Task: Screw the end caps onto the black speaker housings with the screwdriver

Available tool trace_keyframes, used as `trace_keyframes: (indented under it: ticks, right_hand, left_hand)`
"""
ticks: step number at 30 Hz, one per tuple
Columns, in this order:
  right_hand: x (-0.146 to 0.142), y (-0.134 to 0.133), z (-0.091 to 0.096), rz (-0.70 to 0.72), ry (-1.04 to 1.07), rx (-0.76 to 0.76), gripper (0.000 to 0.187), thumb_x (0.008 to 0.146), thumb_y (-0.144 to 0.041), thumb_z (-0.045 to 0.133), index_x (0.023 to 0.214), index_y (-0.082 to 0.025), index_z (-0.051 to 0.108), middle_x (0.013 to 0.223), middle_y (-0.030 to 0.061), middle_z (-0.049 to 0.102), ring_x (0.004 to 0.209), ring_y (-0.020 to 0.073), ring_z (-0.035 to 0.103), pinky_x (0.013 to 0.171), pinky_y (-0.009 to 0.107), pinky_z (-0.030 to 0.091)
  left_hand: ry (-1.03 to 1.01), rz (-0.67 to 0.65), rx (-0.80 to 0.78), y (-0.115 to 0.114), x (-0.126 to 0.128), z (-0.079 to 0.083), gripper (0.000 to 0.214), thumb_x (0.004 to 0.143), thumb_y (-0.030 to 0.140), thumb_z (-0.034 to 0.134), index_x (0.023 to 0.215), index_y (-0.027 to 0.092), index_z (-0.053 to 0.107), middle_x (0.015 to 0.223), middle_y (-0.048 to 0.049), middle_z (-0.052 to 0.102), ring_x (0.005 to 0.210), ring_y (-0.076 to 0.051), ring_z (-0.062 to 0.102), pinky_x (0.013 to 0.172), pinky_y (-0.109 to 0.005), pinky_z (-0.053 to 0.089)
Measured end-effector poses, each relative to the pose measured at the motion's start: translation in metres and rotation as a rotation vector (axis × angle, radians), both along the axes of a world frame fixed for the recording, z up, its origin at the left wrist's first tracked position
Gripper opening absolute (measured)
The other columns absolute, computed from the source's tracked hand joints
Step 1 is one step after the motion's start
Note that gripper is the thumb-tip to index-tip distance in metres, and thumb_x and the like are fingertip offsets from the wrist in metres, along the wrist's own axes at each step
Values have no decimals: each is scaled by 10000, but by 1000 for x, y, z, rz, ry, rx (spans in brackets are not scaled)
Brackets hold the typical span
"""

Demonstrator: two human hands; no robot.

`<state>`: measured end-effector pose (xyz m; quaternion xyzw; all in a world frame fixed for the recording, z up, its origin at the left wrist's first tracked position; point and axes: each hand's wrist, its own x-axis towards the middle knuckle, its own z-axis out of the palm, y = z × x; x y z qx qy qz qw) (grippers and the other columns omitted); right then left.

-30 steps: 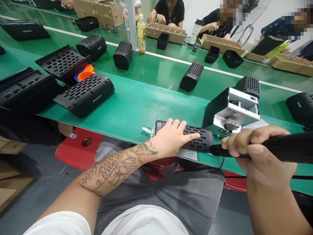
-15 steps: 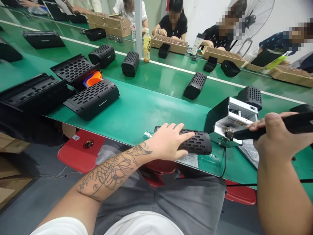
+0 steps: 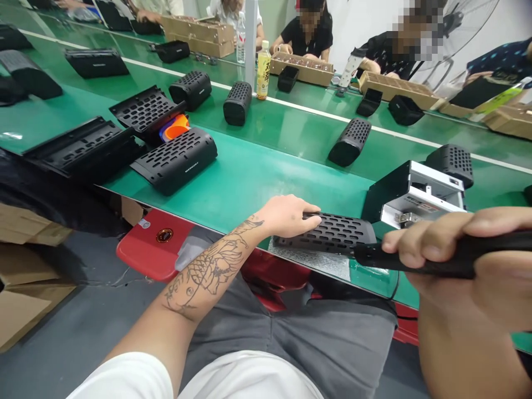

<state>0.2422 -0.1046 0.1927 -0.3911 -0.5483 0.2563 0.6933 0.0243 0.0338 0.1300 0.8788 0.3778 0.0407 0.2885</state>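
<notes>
A black perforated housing [image 3: 341, 230] lies near the table's front edge on a sheet of bubble wrap [image 3: 320, 265]. Over its left end rests my left hand [image 3: 286, 215], gripping it with the thumb on top and the other fingers partly hidden behind. My right hand [image 3: 436, 246] is wrapped round a black electric screwdriver [image 3: 376, 256], held nearly level. The screwdriver's tip meets the housing's near right side; any screw there is too small to make out. Just behind the screwdriver stands a silver and black screw feeder [image 3: 432, 191], partly covered by my right fingers.
Several more black housings, one lettered [image 3: 178, 160], stand to the left and across the green table [image 3: 266, 166]. An orange and blue item [image 3: 174, 128] sits among them. Beyond are a yellow drink bottle [image 3: 263, 72], a post and co-workers with cardboard boxes [image 3: 301, 69].
My right hand has brought the screwdriver from the screw feeder to the housing's near side. My left hand, spread over the housing before, has shifted to its left end and closed on it.
</notes>
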Motion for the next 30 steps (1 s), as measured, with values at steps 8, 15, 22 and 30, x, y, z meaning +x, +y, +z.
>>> trace_keyframes:
  ticks: [8,15,22,30]
  right_hand:
    - [-30,31,-10,104,-52,-60,374,831,-451,1007,788,-238,702,584,-41,640,436,181,597,464,389,615]
    - [-28,35,-11,249,-72,-153,303,860,-365,974,754,-261,710,550,-36,604,432,174,577,489,384,602]
    - [-27,34,-15,312,-75,-159,348,856,-424,994,767,-259,700,566,-52,610,446,151,577,539,357,618]
    - [-24,31,-18,268,-120,-154,316,900,-409,947,760,-244,715,596,-27,633,509,176,642,573,376,632]
  left_hand:
    - [-27,10,-12,2,2,-3,568,1086,620,521,1555,393,748,1522,14,796,1373,-297,764,1146,-381,597]
    - [-43,-12,-28,3,2,-3,553,1084,588,527,1540,381,760,1536,19,787,1393,-306,754,1157,-405,599]
    - [-46,11,-29,2,2,-2,504,1084,590,543,1493,424,785,1502,46,806,1356,-289,770,1141,-386,606]
    - [-47,48,-32,-2,1,-3,510,1091,583,560,1509,388,777,1521,29,795,1404,-280,749,1175,-389,590]
